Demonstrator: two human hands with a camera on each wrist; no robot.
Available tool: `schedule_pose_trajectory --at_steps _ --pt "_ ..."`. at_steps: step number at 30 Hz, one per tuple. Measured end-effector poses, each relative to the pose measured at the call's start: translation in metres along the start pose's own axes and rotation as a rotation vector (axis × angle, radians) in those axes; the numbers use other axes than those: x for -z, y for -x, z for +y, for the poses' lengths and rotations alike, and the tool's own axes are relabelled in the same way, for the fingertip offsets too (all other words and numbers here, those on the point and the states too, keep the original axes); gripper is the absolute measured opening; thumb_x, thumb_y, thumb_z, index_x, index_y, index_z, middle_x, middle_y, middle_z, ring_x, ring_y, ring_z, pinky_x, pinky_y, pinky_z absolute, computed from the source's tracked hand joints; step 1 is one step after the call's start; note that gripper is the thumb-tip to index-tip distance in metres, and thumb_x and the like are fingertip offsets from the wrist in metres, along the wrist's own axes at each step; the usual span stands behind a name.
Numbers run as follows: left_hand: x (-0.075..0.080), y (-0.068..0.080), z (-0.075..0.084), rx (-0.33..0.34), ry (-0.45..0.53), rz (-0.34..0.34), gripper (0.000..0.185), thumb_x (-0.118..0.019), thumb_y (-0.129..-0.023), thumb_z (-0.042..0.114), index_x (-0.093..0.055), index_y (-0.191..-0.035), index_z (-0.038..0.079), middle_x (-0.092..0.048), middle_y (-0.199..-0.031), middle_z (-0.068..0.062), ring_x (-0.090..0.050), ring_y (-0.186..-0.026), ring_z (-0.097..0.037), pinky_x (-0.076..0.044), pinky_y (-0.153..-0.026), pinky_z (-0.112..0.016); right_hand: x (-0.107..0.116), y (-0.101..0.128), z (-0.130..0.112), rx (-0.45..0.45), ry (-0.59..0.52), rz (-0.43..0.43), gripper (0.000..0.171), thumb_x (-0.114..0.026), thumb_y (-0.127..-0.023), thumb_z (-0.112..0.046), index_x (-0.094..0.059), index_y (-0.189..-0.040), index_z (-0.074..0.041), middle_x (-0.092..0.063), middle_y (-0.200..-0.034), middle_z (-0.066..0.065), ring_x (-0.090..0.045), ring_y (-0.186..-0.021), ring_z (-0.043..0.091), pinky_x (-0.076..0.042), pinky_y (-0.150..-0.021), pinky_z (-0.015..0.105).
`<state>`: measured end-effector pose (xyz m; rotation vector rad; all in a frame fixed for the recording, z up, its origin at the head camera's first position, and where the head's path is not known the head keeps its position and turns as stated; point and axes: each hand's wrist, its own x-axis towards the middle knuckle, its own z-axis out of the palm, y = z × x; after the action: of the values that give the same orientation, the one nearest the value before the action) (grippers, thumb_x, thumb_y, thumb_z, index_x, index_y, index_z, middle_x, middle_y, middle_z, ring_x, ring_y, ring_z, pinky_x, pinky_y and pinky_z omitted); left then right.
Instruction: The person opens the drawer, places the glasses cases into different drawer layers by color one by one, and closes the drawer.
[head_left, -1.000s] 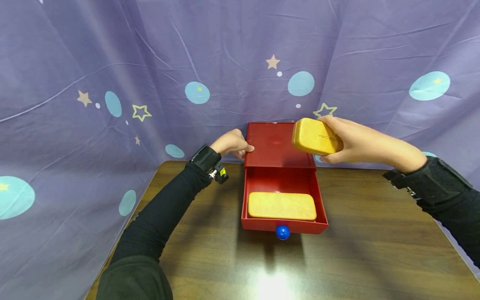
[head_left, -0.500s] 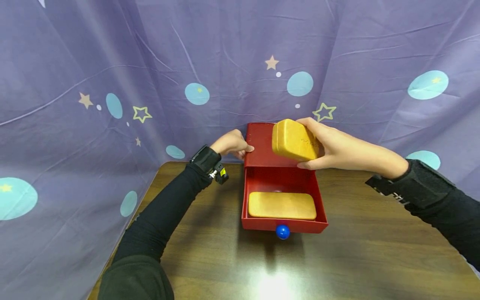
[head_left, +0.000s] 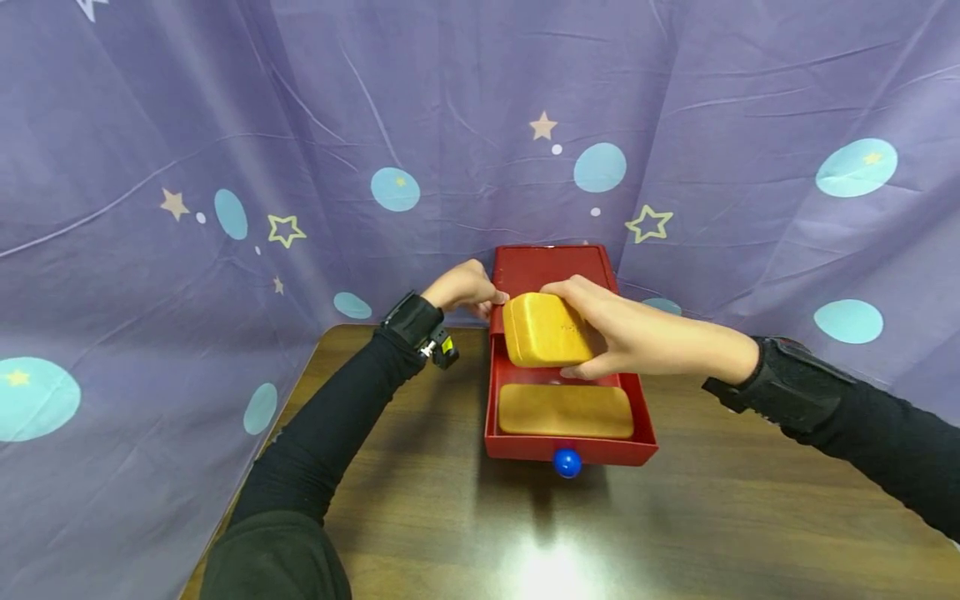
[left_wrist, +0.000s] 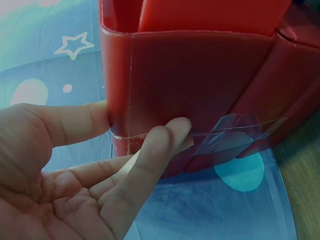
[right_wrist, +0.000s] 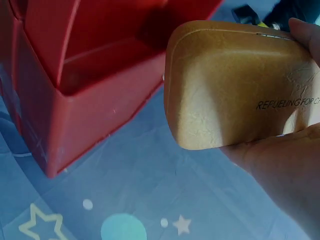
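A blue knob [head_left: 567, 462] is sticking out at the front of the red drawer [head_left: 645, 433], closest to me on the brown surface [head_left: 712, 517]. One yellow case [head_left: 566, 410] is lying flat inside the drawer. Just above it, my right hand [head_left: 626, 337] is holding a second yellow case [head_left: 546, 330] over the open drawer, with my fingers wrapped around it. It is looking smooth, with round corners and small dark letters. Farther back, my left hand [head_left: 465, 287] is pressing mostly straight fingers [left_wrist: 150, 150] against the side of the red box [head_left: 551, 267]. Behind everything, a purple curtain [head_left: 300, 125] with stars is hanging.
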<state>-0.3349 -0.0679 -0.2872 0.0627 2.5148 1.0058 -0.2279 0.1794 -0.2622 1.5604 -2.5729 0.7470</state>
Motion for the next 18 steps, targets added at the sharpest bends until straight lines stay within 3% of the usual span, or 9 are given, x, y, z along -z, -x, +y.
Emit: schedule_pose_trajectory --at_steps 9,18 --pt "-0.001 -0.002 -0.002 0.002 0.043 0.000 0.021 -0.071 -0.095 0.015 -0.068 -0.081 -0.001 -0.066 -0.064 -0.004 -0.065 -0.056 -0.012 -0.059 -0.062 -0.025 -0.017 0.000 0.004 -0.011 -0.031 -0.121 0.080 -0.089 -0.078 -0.016 -0.042 -0.142 -0.008 -0.056 -0.126 -0.003 -0.052 -0.110 0.010 -0.048 -0.098 0.032" --pt "-0.003 -0.003 -0.003 -0.007 0.041 0.011 0.021 -0.071 -0.096 0.015 -0.072 -0.092 -0.006 -0.068 -0.066 -0.004 -0.066 -0.058 -0.013 -0.061 -0.084 -0.038 -0.024 0.000 0.011 -0.030 -0.073 -0.243 0.082 -0.087 -0.081 -0.020 -0.037 -0.145 -0.012 -0.053 -0.128 -0.002 -0.050 -0.113 0.012 -0.048 -0.101 0.035"
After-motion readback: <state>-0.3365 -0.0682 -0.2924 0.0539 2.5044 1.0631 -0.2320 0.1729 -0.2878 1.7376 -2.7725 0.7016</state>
